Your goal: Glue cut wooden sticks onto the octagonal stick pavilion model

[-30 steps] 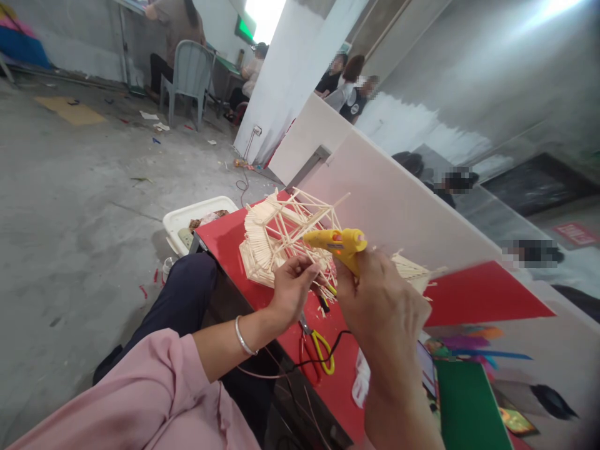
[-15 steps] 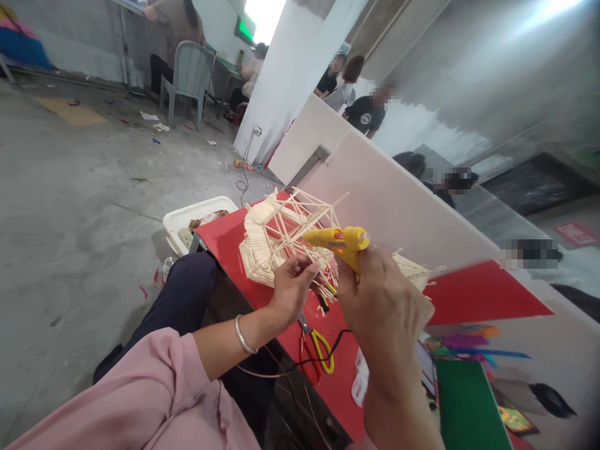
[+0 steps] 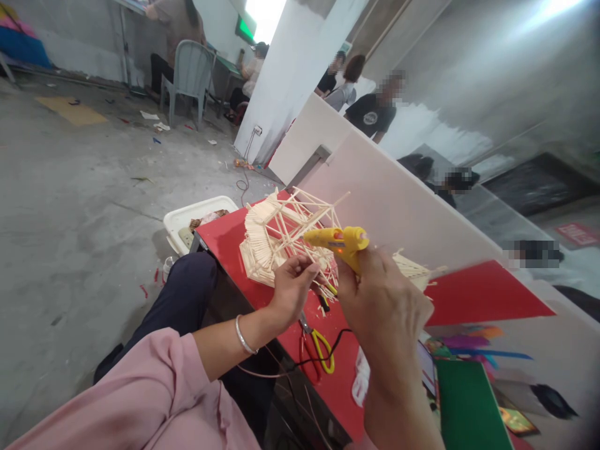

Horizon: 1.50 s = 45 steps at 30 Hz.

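My right hand (image 3: 382,294) is wrapped round a yellow hot glue gun (image 3: 344,242), its nozzle pointing left and a small orange light showing on its side. Below the nozzle, my left hand (image 3: 293,284) is closed in a pinch; what its fingertips hold is too small to tell from the pale sticks behind. Just beyond both hands stands a model of thin wooden sticks (image 3: 262,234), with a fan of close-set sticks at its left and an open frame on top. Yellow-handled pliers (image 3: 323,351) and a red-handled tool (image 3: 309,362) lie nearer me on the red tabletop (image 3: 220,232).
A white partition (image 3: 375,181) rises behind the model. More stick work (image 3: 412,272) sits right of the glue gun. A black cord (image 3: 335,350) crosses the table near a white cloth (image 3: 360,378). A white tub (image 3: 173,219) stands left, and other people are beyond the partition.
My hands, the glue gun and the stick model stay in nearly the same place. Behind the partition, a person in a black shirt has shifted slightly to the right.
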Each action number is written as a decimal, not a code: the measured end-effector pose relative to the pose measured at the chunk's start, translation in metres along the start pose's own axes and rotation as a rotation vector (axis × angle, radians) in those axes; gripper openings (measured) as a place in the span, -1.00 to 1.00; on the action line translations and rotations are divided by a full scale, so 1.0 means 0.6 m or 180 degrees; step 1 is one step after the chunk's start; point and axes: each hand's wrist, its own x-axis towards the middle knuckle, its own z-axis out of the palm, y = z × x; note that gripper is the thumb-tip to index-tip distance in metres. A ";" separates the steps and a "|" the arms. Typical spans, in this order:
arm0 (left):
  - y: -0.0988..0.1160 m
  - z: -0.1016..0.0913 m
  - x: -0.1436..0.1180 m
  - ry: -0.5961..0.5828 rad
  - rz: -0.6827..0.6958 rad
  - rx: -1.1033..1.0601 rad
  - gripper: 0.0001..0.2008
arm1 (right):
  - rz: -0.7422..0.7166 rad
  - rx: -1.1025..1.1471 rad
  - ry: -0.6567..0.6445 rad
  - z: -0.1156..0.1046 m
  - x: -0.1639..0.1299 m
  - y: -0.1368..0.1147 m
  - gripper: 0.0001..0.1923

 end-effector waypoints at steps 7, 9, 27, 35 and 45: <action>0.001 0.000 -0.001 -0.0021 0.0042 0.0049 -0.54 | -0.0071 0.0127 -0.0005 0.004 0.001 -0.001 -0.67; 0.001 0.000 -0.001 -0.0025 0.0029 0.0052 -0.53 | 0.0003 0.0095 0.0021 0.004 0.001 -0.001 -0.66; 0.000 0.000 0.000 -0.0035 0.0039 0.0010 -0.53 | -0.0024 0.0007 0.0046 0.003 0.005 0.000 -0.67; 0.000 0.000 0.000 -0.0006 0.0007 0.0014 -0.53 | -0.0074 0.0121 -0.0034 0.002 0.005 0.000 -0.67; 0.004 0.006 0.001 -0.0111 -0.0109 -0.0068 -0.44 | 0.0037 0.0212 -0.0060 0.005 0.006 0.000 -0.67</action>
